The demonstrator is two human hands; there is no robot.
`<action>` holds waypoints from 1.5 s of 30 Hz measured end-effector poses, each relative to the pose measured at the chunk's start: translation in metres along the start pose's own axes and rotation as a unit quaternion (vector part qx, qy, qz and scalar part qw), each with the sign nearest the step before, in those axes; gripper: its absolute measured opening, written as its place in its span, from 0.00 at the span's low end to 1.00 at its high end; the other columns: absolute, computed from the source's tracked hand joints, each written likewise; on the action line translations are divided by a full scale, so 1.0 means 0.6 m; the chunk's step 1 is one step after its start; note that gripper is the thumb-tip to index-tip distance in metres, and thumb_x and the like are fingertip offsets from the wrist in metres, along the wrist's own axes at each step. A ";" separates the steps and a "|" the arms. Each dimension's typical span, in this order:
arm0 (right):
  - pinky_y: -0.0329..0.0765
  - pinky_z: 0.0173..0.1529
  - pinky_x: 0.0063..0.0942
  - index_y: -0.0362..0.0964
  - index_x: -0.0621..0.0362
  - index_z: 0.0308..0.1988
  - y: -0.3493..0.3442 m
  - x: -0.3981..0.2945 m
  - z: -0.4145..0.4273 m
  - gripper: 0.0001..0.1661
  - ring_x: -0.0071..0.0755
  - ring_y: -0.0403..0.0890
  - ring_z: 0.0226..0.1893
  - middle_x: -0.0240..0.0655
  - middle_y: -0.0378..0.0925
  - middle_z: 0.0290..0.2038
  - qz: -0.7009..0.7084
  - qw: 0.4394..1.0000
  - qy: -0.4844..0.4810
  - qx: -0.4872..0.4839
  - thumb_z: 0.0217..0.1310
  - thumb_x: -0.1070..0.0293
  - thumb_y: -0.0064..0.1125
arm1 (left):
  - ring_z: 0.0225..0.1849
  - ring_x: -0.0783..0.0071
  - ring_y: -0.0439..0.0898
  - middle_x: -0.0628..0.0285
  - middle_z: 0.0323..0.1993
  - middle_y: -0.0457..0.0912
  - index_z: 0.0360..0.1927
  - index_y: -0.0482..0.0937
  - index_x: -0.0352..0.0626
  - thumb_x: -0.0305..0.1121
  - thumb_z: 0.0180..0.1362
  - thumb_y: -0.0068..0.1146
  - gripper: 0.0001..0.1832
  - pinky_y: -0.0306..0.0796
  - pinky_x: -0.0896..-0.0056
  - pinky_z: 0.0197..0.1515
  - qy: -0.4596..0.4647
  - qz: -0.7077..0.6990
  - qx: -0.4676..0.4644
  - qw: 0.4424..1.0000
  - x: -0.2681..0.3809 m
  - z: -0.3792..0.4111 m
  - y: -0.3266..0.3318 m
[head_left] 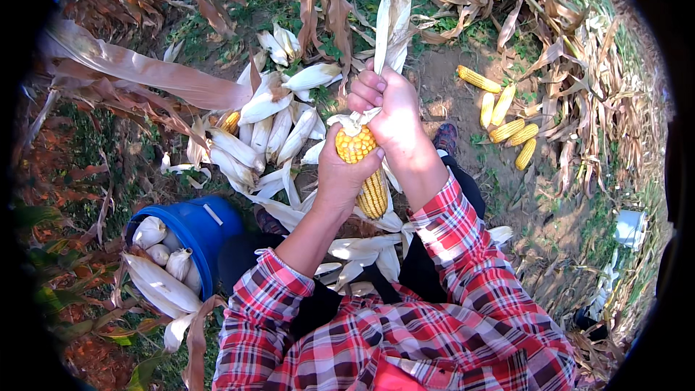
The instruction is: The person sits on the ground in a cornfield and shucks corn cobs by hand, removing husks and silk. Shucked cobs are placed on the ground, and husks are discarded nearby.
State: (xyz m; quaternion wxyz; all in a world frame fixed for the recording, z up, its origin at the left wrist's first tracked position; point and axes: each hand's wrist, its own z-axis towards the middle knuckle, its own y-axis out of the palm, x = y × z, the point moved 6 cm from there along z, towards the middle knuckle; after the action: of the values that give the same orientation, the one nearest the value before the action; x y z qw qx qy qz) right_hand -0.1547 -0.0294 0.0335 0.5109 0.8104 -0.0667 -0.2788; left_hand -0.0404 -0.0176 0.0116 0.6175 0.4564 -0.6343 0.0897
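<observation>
My left hand grips a yellow ear of corn near its base, and the bare kernels point down towards my lap. Just above, my right hand is closed around the dry pale husk, which sticks up past my fist. A collar of torn husk still rings the base of the ear. Husk leaves lie between my legs, under the ear. Beyond my left hand is a pile of ears in their husks, with yellow kernels showing on one.
A blue bucket lies tipped on my left, holding husked-over ears. Several bare yellow ears rest on the soil at the right. Dry corn stalks line the right side. A pale bucket stands at the far right.
</observation>
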 end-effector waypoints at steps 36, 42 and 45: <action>0.57 0.19 0.20 0.60 0.54 0.37 -0.106 0.015 -0.040 0.04 0.17 0.57 0.15 0.25 0.59 0.20 0.022 0.995 0.084 0.056 0.61 0.75 0.41 | 0.42 0.70 0.76 0.58 0.43 0.75 0.64 0.57 0.38 0.22 0.40 0.63 0.44 0.70 0.71 0.48 0.099 0.321 -0.022 0.942 -0.021 -0.011 -0.010; 0.58 0.17 0.20 0.60 0.58 0.38 -0.124 -0.040 -0.022 0.06 0.17 0.60 0.15 0.26 0.62 0.20 -0.234 0.970 0.006 0.066 0.63 0.69 0.45 | 0.37 0.79 0.75 0.63 0.39 0.75 0.51 0.68 0.39 0.20 0.51 0.60 0.23 0.70 0.77 0.43 0.037 0.131 0.069 0.988 0.011 0.016 -0.047; 0.70 0.22 0.23 0.62 0.63 0.44 -0.197 0.005 -0.039 0.20 0.24 0.72 0.18 0.33 0.70 0.23 -0.571 0.814 0.105 0.029 0.60 0.60 0.54 | 0.37 0.77 0.76 0.64 0.37 0.76 0.51 0.68 0.40 0.23 0.54 0.60 0.21 0.72 0.75 0.41 0.044 0.050 0.138 0.988 0.032 0.039 -0.105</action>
State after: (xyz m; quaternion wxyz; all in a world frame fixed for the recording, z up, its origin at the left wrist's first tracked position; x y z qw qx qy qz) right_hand -0.1612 0.0434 -0.0626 0.2403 0.7416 0.4537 -0.4319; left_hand -0.0101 -0.0782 -0.0056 0.5710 0.5003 -0.6100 0.2272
